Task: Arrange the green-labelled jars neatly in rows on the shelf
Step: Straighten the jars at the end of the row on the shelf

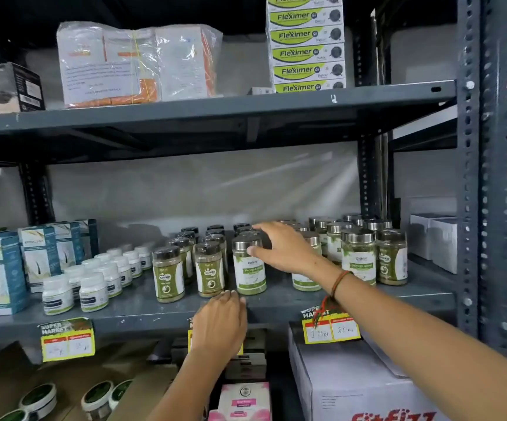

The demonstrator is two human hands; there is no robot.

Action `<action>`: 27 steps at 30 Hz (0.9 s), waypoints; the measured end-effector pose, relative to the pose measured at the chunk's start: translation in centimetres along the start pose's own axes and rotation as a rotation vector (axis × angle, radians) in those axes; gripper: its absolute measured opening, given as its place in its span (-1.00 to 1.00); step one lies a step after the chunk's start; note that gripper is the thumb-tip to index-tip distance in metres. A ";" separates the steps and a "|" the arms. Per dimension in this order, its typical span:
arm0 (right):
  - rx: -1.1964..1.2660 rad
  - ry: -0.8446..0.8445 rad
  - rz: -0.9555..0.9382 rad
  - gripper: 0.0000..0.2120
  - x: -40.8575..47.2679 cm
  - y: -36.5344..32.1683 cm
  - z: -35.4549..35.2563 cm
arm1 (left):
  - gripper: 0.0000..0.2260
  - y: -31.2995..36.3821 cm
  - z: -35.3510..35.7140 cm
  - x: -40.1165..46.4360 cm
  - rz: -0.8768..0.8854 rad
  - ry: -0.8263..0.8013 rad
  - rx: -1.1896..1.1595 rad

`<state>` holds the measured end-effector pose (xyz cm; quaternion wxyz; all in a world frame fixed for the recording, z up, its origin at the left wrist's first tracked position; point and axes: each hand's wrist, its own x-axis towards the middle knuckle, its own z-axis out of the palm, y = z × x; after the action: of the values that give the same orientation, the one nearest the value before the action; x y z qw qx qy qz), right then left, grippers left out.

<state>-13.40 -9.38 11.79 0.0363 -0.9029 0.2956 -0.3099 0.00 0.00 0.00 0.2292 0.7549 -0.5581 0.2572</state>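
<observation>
Green-labelled jars stand on the grey middle shelf (276, 305). Black-lidded jars (168, 273) form rows at centre left. A silver-lidded jar (249, 270) stands at the front centre, and my right hand (282, 249) rests on its lid and upper side, fingers curled around it. More silver-lidded jars (358, 256) cluster to the right, one partly hidden behind my right wrist. My left hand (220, 322) lies on the shelf's front edge just below the front jars, fingers together, holding nothing.
Small white bottles (94, 291) and teal boxes (0, 275) fill the shelf's left side. Price tags (67, 338) hang from the edge. A white carton (352, 381) sits below right. The shelf above holds wrapped boxes (136, 62) and stacked green Fleximer boxes (307, 44).
</observation>
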 end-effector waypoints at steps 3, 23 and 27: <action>-0.057 -0.043 0.017 -0.34 1.8 -0.1 0.7 | -0.59 -0.1 1.3 0.2 -0.021 0.024 -0.049; -0.081 -0.004 0.075 -0.21 3.0 -0.6 0.3 | -0.60 -0.2 3.2 -0.6 0.000 0.116 -0.046; -0.025 0.022 0.090 -0.20 0.5 -0.5 -2.6 | -0.58 0.0 3.1 -0.6 -0.009 0.101 -0.037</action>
<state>-14.33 -8.98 14.25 0.0358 -0.8856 0.3402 -0.3143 0.29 -1.46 -2.74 0.2720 0.7391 -0.5471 0.2837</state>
